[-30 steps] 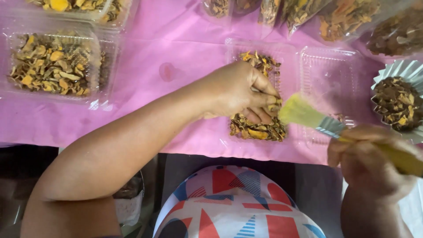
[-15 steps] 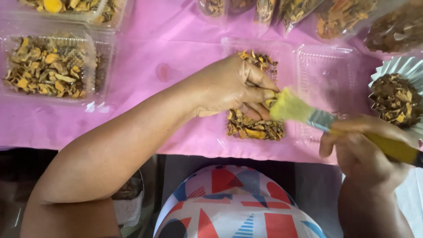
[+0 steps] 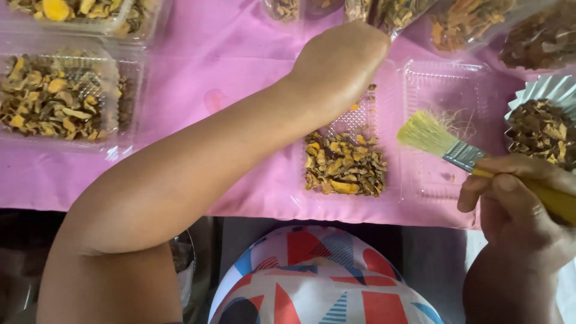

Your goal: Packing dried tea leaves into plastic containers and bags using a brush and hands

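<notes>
Work surface under a pink cloth [image 3: 198, 66].
Clear plastic trays [image 3: 447, 120] of dried yellow-brown pieces [image 3: 345, 165] and a foil cup [image 3: 543, 93] rest on it.

We see our left hand [image 3: 339, 63] reaching over the far end of an open clear plastic clamshell box [image 3: 414, 129], its fingers hidden from us. In the box's left half lies a heap of dried yellow-brown slices [image 3: 343, 163]. Our right hand [image 3: 519, 207] grips a yellow-handled paintbrush [image 3: 465, 156], bristles over the empty right half. A filled clamshell [image 3: 60, 99] sits to the left on the pink tablecloth [image 3: 198, 66]; a fluted foil cup [image 3: 546, 123] stands at right.
</notes>
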